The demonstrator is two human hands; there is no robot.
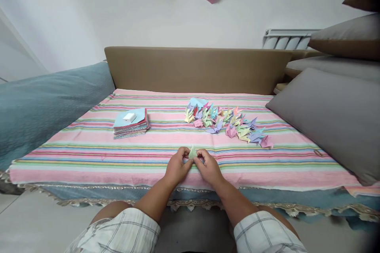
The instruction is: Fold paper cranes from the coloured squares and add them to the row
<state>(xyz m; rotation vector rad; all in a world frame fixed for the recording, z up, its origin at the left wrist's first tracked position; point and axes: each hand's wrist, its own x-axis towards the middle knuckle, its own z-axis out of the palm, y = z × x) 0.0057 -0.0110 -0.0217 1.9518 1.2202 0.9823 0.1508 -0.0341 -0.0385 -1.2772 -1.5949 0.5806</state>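
Observation:
Between my two hands is a small pale green folded paper (192, 152), its pointed tip facing away from me. My left hand (178, 165) pinches its left side with thumb and fingers. On the other side, my right hand (208, 166) grips the right edge the same way. Both hands rest low over the striped cloth (118, 168), near the front of the seat. Beyond them, to the right, lies a spread of folded paper cranes (218, 120) in several pastel colours. The finer folds of the green paper are too small to make out.
A stack of coloured paper sheets (132, 129) sits at left, with a small white object (129, 117) on top. A light blue sheet (198, 102) lies behind the cranes. Grey cushions (332, 114) line the right side. The brown backrest (196, 69) closes off the rear.

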